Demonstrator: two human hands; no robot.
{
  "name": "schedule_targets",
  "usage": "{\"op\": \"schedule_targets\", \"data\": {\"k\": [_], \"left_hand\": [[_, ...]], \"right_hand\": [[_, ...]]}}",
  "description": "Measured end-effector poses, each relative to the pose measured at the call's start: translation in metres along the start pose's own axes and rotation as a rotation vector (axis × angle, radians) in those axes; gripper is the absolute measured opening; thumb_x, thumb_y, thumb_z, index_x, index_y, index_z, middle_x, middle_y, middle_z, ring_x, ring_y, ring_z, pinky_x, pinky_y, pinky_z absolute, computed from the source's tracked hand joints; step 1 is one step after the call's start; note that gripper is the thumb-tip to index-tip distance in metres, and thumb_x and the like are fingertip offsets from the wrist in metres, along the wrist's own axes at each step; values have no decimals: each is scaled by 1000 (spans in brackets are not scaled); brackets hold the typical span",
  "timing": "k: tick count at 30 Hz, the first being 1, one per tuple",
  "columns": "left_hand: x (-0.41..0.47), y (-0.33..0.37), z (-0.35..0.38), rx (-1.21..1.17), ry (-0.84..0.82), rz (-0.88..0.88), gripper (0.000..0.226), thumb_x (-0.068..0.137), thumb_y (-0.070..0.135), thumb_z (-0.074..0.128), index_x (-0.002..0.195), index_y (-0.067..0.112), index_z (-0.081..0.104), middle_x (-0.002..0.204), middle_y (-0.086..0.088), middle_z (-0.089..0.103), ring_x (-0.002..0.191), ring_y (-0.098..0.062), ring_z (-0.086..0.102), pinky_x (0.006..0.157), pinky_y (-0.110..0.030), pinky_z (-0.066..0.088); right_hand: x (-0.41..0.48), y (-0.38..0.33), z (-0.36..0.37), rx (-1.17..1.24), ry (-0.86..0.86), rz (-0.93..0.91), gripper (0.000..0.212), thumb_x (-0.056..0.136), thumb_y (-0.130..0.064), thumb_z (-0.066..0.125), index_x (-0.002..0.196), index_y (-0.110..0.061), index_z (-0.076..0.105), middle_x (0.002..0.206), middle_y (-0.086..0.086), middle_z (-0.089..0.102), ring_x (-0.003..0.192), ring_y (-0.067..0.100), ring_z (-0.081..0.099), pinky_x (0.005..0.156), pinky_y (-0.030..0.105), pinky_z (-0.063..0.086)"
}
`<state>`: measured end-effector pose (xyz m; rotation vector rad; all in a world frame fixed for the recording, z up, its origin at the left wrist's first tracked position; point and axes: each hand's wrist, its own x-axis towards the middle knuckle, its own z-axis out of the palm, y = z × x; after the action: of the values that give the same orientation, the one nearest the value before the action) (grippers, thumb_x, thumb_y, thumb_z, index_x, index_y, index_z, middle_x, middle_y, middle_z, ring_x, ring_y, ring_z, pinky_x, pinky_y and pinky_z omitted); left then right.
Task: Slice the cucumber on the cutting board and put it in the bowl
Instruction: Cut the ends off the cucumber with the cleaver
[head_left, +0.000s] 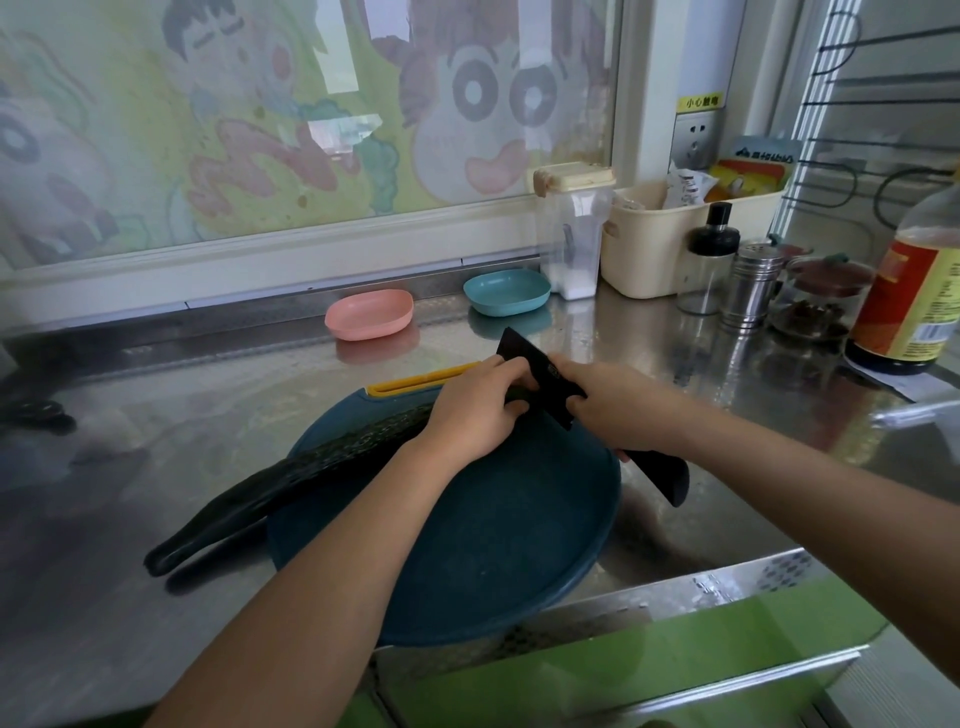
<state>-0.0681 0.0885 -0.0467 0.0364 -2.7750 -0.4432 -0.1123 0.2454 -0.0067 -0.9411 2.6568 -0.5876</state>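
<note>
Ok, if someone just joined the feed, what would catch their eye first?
The hands at centre: the left hand grips one end of a long dark cucumber, the right hand holds a black knife right beside it. Under them lies a round blue cutting board, the cucumber's tail overhanging its left edge.

You can read one sign only: the yellow sticker (701, 102) above the wall socket (695, 139) carries four black Chinese characters, 小心触电. Note also printed lettering on the blue packet (763, 155) in the cream basket (644, 249), on the red-and-yellow label of the large bottle (919, 291), and a small mark on the knife (551, 371); none of these is legible
</note>
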Motion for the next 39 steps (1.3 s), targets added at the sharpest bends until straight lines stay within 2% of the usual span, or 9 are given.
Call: {"op": "schedule_targets", "data": {"k": [3, 6, 9, 13, 19, 25, 29, 34, 39], "left_hand": [[0, -1, 0, -16, -4, 0, 20, 88, 21, 62, 108, 24, 58, 105, 3, 56, 99, -19, 56, 77, -35, 44], [-1, -3, 0, -34, -16, 6, 21, 89, 21, 61, 110, 24, 59, 103, 3, 55, 100, -20, 56, 78, -33, 44], [-1, -4, -1, -25, -22, 19, 22, 90, 22, 59, 111, 25, 58, 99, 5, 50, 99, -20, 55, 77, -31, 41], [-1, -3, -1, -18, -23, 12, 22, 91, 23, 59, 112, 24, 58, 105, 1, 51, 99, -20, 54, 79, -31, 42], [-1, -2, 0, -40, 0, 1, 18, 89, 20, 62, 107, 21, 60, 105, 1, 55, 100, -20, 55, 82, -34, 45], [-1, -3, 1, -60, 10, 3, 18, 88, 18, 63, 106, 20, 61, 104, 2, 55, 100, -19, 55, 80, -30, 42], [-1, -3, 1, -64, 18, 1, 18, 87, 18, 64, 105, 20, 61, 99, 6, 53, 100, -18, 55, 77, -27, 39], [-1, -2, 0, -68, 24, 13, 20, 86, 16, 65, 106, 19, 63, 103, 2, 56, 100, -19, 56, 81, -32, 43], [-2, -2, -1, -74, 23, 16, 21, 87, 16, 64, 108, 20, 63, 99, 5, 52, 99, -19, 56, 79, -29, 41]], "right_hand": [[3, 2, 7, -11, 20, 9, 57, 96, -11, 35, 148, -29, 18, 99, 5, 50, 71, 23, 61, 58, 35, 57], [3, 7, 7, 10, 17, 20, 61, 97, -12, 34, 150, -31, 11, 103, 6, 52, 58, 15, 54, 47, 24, 51], [-1, 9, 3, -12, 33, 9, 60, 97, -12, 34, 150, -32, 14, 111, 7, 56, 53, 6, 44, 37, 11, 39], [-2, 10, 0, 55, 33, 19, 61, 96, -12, 35, 148, -36, 18, 95, 2, 51, 47, 15, 54, 37, 22, 45], [-5, 2, -10, 14, 45, -4, 52, 95, -9, 37, 143, -29, 31, 80, -1, 48, 51, 14, 52, 36, 20, 43], [-3, 0, -9, 49, 22, 21, 49, 94, -8, 37, 140, -24, 34, 86, 5, 53, 48, 17, 55, 38, 23, 46], [1, 1, -8, 69, 15, 11, 49, 94, -6, 36, 139, -23, 34, 82, 7, 53, 45, 17, 54, 35, 23, 45], [3, -2, 1, 89, 7, 27, 49, 93, -5, 36, 137, -25, 35, 87, 11, 56, 53, 24, 58, 46, 33, 54], [3, 1, 12, 81, 45, 10, 46, 93, -6, 35, 135, -24, 36, 93, 9, 54, 58, 26, 60, 43, 33, 55]]}}
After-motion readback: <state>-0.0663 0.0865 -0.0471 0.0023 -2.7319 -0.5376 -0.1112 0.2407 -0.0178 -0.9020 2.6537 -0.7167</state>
